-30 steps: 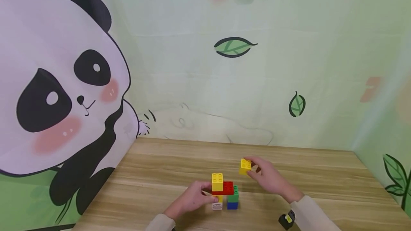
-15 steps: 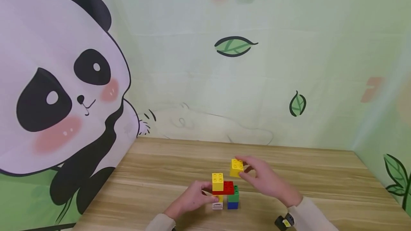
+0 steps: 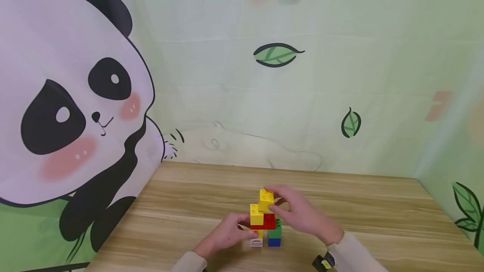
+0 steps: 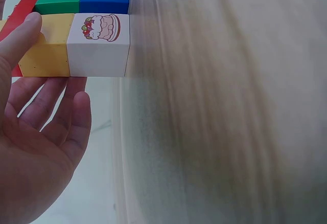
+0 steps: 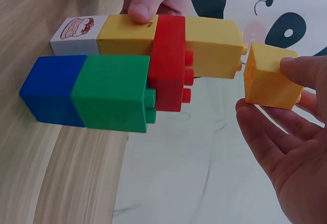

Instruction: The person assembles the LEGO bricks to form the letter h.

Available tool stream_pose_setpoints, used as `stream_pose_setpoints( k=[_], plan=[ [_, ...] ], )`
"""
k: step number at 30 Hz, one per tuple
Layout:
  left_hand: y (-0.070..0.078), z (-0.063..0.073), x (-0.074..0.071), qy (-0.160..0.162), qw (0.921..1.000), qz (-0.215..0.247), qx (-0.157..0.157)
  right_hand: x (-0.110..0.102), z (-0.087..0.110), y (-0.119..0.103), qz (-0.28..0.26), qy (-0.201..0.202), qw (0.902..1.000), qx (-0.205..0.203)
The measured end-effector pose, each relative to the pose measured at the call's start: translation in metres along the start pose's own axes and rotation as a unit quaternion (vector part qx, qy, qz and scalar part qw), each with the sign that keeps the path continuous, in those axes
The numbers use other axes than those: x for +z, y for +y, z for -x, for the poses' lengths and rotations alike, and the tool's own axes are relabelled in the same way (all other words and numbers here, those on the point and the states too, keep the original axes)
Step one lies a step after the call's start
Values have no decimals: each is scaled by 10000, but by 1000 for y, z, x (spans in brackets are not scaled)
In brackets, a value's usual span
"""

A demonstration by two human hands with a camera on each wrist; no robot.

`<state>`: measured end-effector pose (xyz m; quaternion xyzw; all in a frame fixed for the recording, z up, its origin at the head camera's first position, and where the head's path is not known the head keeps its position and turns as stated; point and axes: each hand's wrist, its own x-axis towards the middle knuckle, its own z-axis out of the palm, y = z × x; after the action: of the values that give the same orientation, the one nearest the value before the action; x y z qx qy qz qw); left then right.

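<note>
My left hand (image 3: 230, 232) grips a small block build at its left column, thumb on the lower yellow block (image 4: 48, 50). Under that block is a white block (image 4: 99, 42) with a cake picture. A red block (image 3: 269, 221) bridges from this column to the green block (image 3: 274, 231), which sits on a blue block (image 3: 274, 241). On the red block's left end stands an upper yellow block (image 3: 256, 215). My right hand (image 3: 302, 213) pinches another yellow block (image 3: 266, 200) between thumb and fingers, just above the upper yellow one, its hollow underside facing the studs in the right wrist view.
The build stands on a wood-grain table (image 3: 189, 205). Behind it hangs a pale green backdrop (image 3: 227, 95) with a printed panda (image 3: 109, 137) at left. A wrist device (image 3: 323, 262) shows at my right sleeve.
My right hand has carried its yellow block leftward, from right of the build to over the upper yellow block. The left hand and the build have stayed in place.
</note>
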<state>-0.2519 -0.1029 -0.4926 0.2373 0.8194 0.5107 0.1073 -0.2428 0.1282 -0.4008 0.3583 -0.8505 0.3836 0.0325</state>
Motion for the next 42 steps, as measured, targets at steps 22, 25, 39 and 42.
stream_pose_setpoints(
  k=[22,25,39,42],
  plan=[
    [-1,-2,0,-20,9999,-100,-81,10,-8,-5,115,-220,9992,-300],
    [-1,-2,0,-19,9999,-90,-83,12,-9,-5,169,-223,9988,-393],
    [-1,-1,2,64,10000,-40,-15,17,-12,-9,571,-191,9963,-612],
    [3,0,1,60,10000,-73,-19,17,-13,-9,647,-227,9960,-574]
  ],
)
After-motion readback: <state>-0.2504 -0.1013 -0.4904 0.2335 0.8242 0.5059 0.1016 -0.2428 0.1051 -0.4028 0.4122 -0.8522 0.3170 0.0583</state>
